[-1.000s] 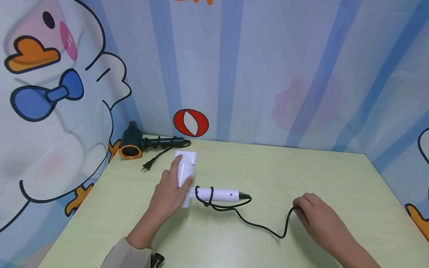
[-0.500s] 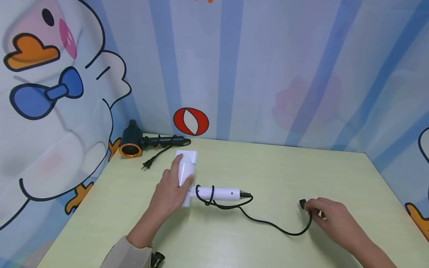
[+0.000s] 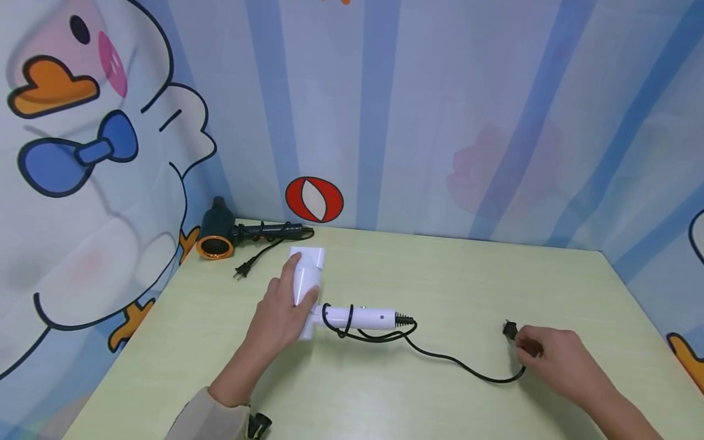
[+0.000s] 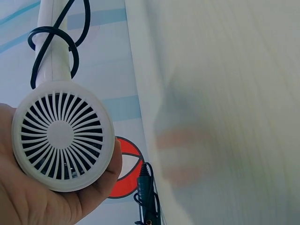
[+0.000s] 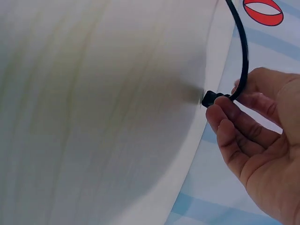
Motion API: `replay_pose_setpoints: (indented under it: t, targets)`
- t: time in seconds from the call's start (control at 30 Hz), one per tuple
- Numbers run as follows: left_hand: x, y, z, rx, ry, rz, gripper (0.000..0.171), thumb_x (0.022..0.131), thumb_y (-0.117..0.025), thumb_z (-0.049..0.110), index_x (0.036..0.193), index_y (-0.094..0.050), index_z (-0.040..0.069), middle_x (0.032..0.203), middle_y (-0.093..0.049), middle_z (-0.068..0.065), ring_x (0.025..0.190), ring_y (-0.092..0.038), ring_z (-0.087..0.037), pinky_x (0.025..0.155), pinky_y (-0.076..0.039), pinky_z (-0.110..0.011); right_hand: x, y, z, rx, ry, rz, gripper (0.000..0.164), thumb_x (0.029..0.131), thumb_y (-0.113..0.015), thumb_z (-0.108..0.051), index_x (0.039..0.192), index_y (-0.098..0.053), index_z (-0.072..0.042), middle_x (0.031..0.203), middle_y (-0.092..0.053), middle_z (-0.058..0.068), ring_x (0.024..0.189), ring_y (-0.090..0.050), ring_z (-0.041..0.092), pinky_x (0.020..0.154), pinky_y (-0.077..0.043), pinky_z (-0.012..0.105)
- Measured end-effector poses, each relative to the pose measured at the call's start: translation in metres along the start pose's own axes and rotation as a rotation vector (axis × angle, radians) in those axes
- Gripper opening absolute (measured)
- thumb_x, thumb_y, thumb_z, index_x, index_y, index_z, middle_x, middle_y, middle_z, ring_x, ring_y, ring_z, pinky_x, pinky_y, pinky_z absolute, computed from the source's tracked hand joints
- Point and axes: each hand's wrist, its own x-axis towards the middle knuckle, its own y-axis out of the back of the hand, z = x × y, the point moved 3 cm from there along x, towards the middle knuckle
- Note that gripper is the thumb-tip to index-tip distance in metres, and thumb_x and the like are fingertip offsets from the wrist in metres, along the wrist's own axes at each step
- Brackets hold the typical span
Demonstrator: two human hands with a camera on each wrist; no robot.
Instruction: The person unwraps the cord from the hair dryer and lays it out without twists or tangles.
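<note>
A white hair dryer (image 3: 363,318) has its handle pointing right in the head view, with black cord looped around it. My left hand (image 3: 280,311) grips the dryer's head, thumb on the near side and fingers over the top. In the left wrist view, the dryer's round slotted grille (image 4: 61,136) rests in the palm. My right hand (image 3: 566,366) pinches the black cord (image 5: 243,51) just behind its plug (image 5: 212,98). The plug (image 3: 510,330) points away toward the back of the table. From the handle's end the cord runs slackly to the right hand.
A dark green hair dryer (image 3: 217,229) with an orange rim lies at the back left, its cord wrapped and its plug (image 3: 243,270) on the pale table (image 3: 440,281). A printed cloth wall (image 3: 418,122) stands behind. A small black object (image 3: 258,426) shows by the left sleeve.
My right hand has moved right and slid along the cord to the plug end, which now shows beyond the fingers. The cord is drawn farther right. The left hand has stayed on the dryer.
</note>
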Motion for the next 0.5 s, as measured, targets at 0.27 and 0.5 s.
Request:
replay_pose_setpoints:
  t: [0.27,0.5]
  targets:
    - [-0.0004,-0.0008,0.0013,0.004,-0.002,0.002,0.077,0.1,-0.057,0.045,0.162,-0.015,0.031,0.136,-0.05,-0.02,0.105,-0.061,-0.037,0.074,-0.059,-0.049,0.0042,0.0055,0.0031,-0.037,-0.079,0.062,0.01,0.088,-0.076,-0.01,0.094,-0.067,-0.008,0.081,-0.069,-0.003,0.073,-0.063,0.015,0.062,-0.05,0.034]
    - [-0.002,-0.002,0.0046,0.008,-0.008,0.004,0.076,0.1,-0.057,0.044,0.162,-0.016,0.03,0.134,-0.051,-0.02,0.104,-0.061,-0.037,0.074,-0.059,-0.048,0.0098,0.0072,0.0087,-0.062,-0.07,0.123,0.01,0.084,-0.075,0.0,0.092,-0.069,-0.001,0.082,-0.072,0.007,0.074,-0.067,0.025,0.062,-0.053,0.039]
